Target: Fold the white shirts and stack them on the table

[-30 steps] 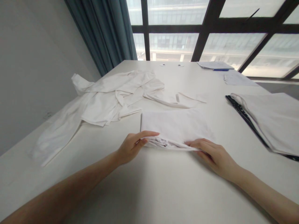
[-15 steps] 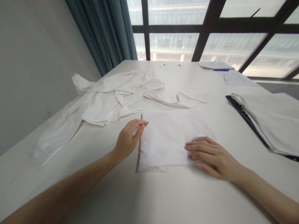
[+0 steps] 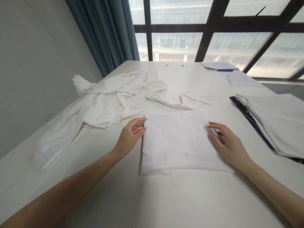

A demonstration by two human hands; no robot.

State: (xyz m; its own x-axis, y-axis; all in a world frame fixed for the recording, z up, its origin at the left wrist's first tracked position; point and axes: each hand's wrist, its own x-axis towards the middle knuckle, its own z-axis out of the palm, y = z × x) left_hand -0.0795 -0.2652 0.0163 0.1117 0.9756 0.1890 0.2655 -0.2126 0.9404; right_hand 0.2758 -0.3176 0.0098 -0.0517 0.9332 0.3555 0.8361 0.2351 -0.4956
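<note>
A folded white cloth lies flat on the white table in front of me, roughly rectangular, with a small flap showing under its near left edge. My left hand is at the cloth's left edge, fingertips touching the upper part of that side and the thumb apart from them. Across from it, my right hand rests by the right edge, its thumb and curved fingers apart at the cloth's border. Whether either hand pinches any fabric is hard to see.
A crumpled white garment spreads over the left of the table, with a white strap-like strip behind the folded cloth. To the right, white fabric lies on a black bag. Papers and a blue pen sit far back.
My right hand has moved from the top of the cloth out to its right edge, and the cloth lies smoother there. My left hand has shifted slightly left and up along its edge.
</note>
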